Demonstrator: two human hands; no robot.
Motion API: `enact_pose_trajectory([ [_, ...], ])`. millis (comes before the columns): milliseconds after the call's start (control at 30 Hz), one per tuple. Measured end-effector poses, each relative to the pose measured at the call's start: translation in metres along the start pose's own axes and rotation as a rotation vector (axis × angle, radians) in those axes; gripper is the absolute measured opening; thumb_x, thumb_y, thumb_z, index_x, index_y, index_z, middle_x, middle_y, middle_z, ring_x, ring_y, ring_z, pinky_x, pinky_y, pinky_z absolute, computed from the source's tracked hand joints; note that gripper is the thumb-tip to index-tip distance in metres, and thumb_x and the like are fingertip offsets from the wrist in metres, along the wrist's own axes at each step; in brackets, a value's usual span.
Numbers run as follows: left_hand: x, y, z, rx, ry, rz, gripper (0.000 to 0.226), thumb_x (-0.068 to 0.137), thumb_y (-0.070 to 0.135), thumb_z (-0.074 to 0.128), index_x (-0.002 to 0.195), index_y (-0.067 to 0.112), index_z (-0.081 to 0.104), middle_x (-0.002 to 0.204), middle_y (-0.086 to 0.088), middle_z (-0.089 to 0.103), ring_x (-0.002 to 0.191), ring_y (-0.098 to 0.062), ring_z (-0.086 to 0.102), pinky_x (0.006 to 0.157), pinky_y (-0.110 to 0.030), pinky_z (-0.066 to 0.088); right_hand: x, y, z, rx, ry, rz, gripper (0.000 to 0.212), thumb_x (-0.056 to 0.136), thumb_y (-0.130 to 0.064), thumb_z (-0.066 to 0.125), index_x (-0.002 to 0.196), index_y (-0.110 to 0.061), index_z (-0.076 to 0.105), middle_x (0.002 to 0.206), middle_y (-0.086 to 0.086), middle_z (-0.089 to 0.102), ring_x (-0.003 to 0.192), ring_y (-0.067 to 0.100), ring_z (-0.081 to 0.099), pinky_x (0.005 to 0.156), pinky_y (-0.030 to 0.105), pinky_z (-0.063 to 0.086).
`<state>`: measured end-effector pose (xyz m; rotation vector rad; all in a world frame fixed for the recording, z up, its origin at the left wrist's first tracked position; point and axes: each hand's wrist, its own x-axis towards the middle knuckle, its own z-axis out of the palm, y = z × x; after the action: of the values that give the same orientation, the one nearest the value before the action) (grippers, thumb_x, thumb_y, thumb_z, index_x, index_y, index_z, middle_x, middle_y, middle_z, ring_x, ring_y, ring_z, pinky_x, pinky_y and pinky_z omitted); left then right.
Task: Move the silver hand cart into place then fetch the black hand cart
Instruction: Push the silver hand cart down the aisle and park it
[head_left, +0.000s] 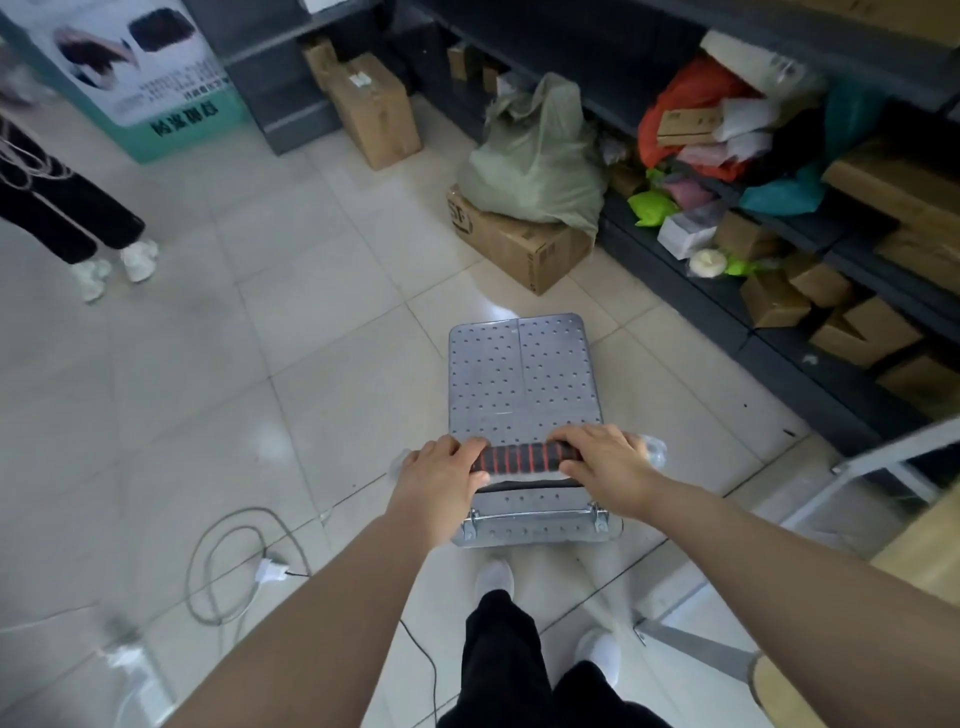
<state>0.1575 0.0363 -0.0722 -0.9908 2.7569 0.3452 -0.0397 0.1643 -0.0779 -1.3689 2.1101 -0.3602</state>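
The silver hand cart (522, 374) stands on the tiled floor in front of me, its perforated metal deck bare. Its handle bar (519, 457) has a black grip with red rings. My left hand (441, 470) grips the left end of the bar, and my right hand (605, 460) grips the right end. The deck points away from me toward a cardboard box. No black hand cart is in view.
A cardboard box (519, 244) with a green sack (540, 156) on it sits just beyond the cart. Dark shelving (779, 332) full of boxes and bags runs along the right. A cable and plug (270, 569) lie on the floor at left. Another person's legs (67, 208) stand far left.
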Motion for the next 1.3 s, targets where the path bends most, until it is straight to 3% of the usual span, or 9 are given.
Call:
enact_pose_trajectory([
  [400, 0.015, -0.049, -0.025, -0.118, -0.061, -0.214, 0.035, 0.098, 0.035, 0.035, 0.131, 0.028, 0.037, 0.109, -0.006, 0.05, 0.097, -0.024, 0.048, 0.085, -0.038, 0.035, 0.083, -0.042, -0.004, -0.072, -0.016, -0.15, 0.022, 0.095, -0.036, 0.042, 0.113, -0.045, 0.048, 0.104, -0.013, 0.056, 0.104, 0.015, 0.044, 0.099, 0.04, 0.025],
  [533, 0.035, -0.071, -0.027, -0.151, -0.069, -0.267, 0.034, 0.098, 0.035, 0.034, 0.131, 0.029, 0.036, 0.11, -0.007, 0.05, 0.098, -0.025, 0.047, 0.085, -0.04, 0.035, 0.115, -0.054, -0.007, -0.165, 0.025, -0.138, 0.027, 0.094, -0.041, 0.04, 0.119, -0.049, 0.044, 0.102, -0.013, 0.054, 0.105, 0.015, 0.042, 0.102, 0.04, 0.024],
  [733, 0.072, -0.097, -0.031, -0.145, -0.013, -0.249, 0.031, 0.097, 0.035, 0.036, 0.128, 0.03, 0.036, 0.103, -0.006, 0.051, 0.085, -0.02, 0.04, 0.076, -0.036, 0.033, 0.162, -0.056, -0.02, -0.226, 0.005, -0.163, 0.031, 0.094, -0.047, 0.035, 0.125, -0.051, 0.036, 0.106, -0.01, 0.053, 0.108, 0.016, 0.043, 0.105, 0.041, 0.021],
  [1100, 0.168, -0.132, -0.07, -0.168, -0.023, -0.343, 0.031, 0.097, 0.036, 0.036, 0.127, 0.027, 0.037, 0.107, -0.009, 0.051, 0.096, -0.027, 0.048, 0.083, -0.041, 0.039, 0.278, -0.071, -0.065, -0.27, -0.04, -0.213, 0.027, 0.096, -0.039, 0.039, 0.121, -0.047, 0.041, 0.106, -0.003, 0.055, 0.103, 0.023, 0.045, 0.1, 0.042, 0.027],
  [1300, 0.229, -0.147, -0.091, -0.184, -0.034, -0.421, 0.03, 0.096, 0.037, 0.038, 0.124, 0.027, 0.038, 0.106, -0.008, 0.051, 0.096, -0.028, 0.048, 0.079, -0.039, 0.037, 0.349, -0.069, -0.098, -0.254, -0.082, -0.273, 0.026, 0.095, -0.041, 0.04, 0.12, -0.045, 0.042, 0.1, -0.006, 0.052, 0.102, 0.02, 0.044, 0.1, 0.041, 0.028],
])
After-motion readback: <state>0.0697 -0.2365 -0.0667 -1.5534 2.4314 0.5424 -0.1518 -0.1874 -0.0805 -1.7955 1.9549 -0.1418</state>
